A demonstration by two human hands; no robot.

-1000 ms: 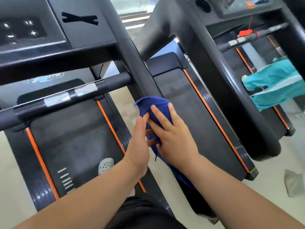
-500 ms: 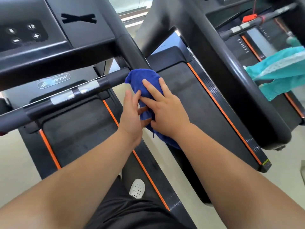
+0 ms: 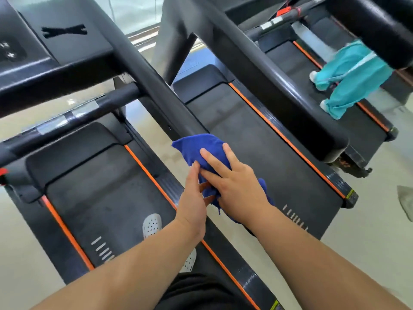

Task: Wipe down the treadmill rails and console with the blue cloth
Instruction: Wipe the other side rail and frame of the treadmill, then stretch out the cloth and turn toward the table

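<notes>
Both hands wrapped round blue cloth [image 3: 201, 148] on treadmill rail [image 3: 156, 86]; right hand [image 3: 234, 186] fingers spread; left hand [image 3: 194, 198] clasping.

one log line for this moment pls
step: wiping side rail | left hand: on blue cloth | right hand: pressing cloth on rail | console: untouched now

A gym: treadmills [image 3: 263, 139] stand side by side on a pale floor [image 3: 368, 231].
</notes>
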